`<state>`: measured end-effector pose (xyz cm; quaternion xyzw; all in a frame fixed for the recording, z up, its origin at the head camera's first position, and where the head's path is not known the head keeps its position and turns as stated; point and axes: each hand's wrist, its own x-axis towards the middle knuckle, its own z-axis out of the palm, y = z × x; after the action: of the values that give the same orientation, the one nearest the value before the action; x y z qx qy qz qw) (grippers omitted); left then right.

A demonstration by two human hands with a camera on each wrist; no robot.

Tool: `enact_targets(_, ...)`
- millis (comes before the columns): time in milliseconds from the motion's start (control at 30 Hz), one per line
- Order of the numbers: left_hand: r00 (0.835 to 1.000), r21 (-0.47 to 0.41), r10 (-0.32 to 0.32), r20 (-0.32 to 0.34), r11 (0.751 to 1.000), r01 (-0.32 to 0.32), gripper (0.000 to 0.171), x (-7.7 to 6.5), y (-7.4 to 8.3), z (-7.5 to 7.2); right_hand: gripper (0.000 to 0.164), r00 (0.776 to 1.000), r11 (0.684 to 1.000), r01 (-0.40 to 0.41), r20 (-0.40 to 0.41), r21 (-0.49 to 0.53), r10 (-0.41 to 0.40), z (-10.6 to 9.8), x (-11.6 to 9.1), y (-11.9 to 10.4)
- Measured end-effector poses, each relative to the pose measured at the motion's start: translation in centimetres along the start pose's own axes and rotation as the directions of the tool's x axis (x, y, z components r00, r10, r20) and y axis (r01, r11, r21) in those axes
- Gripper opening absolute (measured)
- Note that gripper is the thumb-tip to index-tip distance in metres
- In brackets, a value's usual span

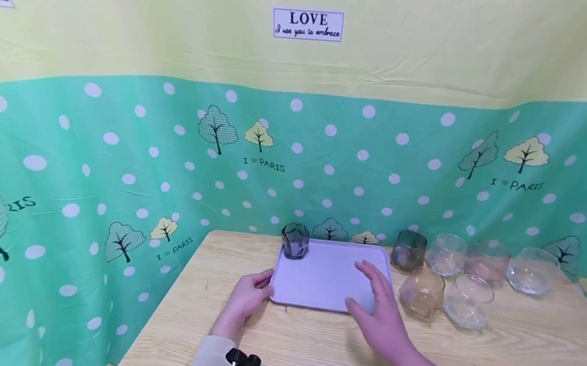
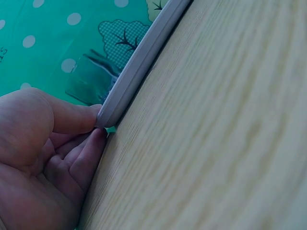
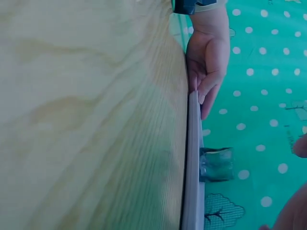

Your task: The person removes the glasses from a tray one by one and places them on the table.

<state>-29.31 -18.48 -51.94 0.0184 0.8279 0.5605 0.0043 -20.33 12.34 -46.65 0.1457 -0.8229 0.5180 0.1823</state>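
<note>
A pale lilac rectangular tray lies on the wooden table, with a dark grey faceted glass upright in its back left corner. My left hand pinches the tray's near left corner; in the left wrist view the thumb lies on the rim and the fingers are at its underside. Over the tray's right part, my right hand is spread, thumb and fingers apart, holding nothing. In the right wrist view only parts of that hand show, at the right edge.
Right of the tray stand several glasses: a dark one, an amber one, a pinkish one and clear ones, among them a wide clear glass at far right. A patterned green and yellow curtain hangs behind the table.
</note>
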Motion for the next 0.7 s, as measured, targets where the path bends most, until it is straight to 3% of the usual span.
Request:
enact_targets(133, 1.000, -0.007, -0.009, 0.001, 1.000, 0.009, 0.051, 0.0, 0.1, 0.0, 0.067, 0.992, 0.991, -0.114, 0.069, 0.065, 0.110, 1.1, 1.0, -0.2)
enact_targets(333, 1.000, -0.014, 0.001, 0.009, 1.000, -0.001, 0.051, 0.0, -0.1, 0.0, 0.067, 0.954, 0.959, -0.271, 0.154, 0.078, 0.257, 2.6, 1.4, 0.1)
enact_targets(700, 1.000, -0.027, 0.006, 0.010, 1.000, -0.006, 0.051, 0.1, -0.1, 0.0, 0.064, 0.937, 0.943, -0.327, 0.148, 0.064, 0.315, 4.2, 1.6, 0.8)
